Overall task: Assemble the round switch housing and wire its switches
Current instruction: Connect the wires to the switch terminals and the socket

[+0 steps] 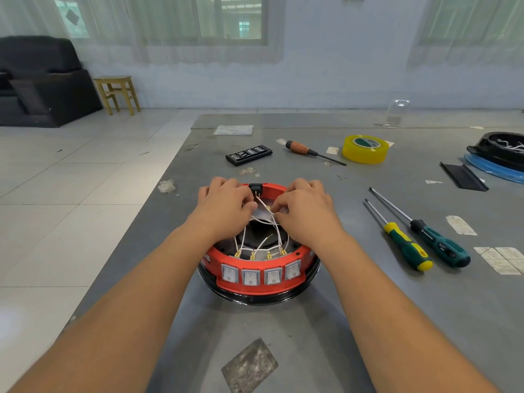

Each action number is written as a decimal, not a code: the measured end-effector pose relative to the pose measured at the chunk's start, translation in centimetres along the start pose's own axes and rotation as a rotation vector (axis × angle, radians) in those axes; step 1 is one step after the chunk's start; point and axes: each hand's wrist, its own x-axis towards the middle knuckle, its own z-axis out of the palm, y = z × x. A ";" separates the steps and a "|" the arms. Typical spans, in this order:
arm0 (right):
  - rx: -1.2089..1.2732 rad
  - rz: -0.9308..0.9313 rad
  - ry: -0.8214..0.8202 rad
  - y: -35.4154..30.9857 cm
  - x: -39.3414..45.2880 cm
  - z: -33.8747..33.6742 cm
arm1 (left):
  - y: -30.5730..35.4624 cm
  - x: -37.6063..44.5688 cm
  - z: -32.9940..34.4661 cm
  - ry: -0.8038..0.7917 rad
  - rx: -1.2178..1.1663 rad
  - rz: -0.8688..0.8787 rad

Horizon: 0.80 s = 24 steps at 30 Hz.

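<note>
- Home room used as improvised workshop, judged by furnishings & tools.
- Dark sofa [37,80] & wooden stool [117,93] seen upper left; curtained windows [226,21] along top.
- Screwdrivers [408,245], bit set [249,154], tape roll [365,148] laid on grey worktable [312,321], centre-right.

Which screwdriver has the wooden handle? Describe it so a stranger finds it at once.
Start at the yellow roll of tape on the grey table. Just left of it lies the brown wooden-handled screwdriver. The two screwdrivers nearer the person have green handles.
</note>
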 end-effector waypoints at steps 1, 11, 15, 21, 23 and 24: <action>0.015 0.002 0.000 0.1 0.0 0.0 | 0.0 0.0 0.1 0.006 -0.009 -0.002; 0.077 0.028 0.000 0.3 0.1 0.4 | 0.2 -0.8 -0.4 0.034 -0.011 0.122; 0.087 0.027 0.006 0.4 0.1 0.4 | 0.6 -0.9 -0.2 0.036 0.025 0.100; 0.073 0.017 0.003 0.6 0.3 0.7 | 0.7 -0.8 0.0 0.035 0.023 0.056; 0.059 0.012 0.005 0.6 0.3 0.8 | 0.6 -0.8 0.0 0.031 0.016 0.060; 0.057 0.010 0.008 0.7 0.4 0.8 | 0.6 -0.8 -0.1 0.026 0.002 0.061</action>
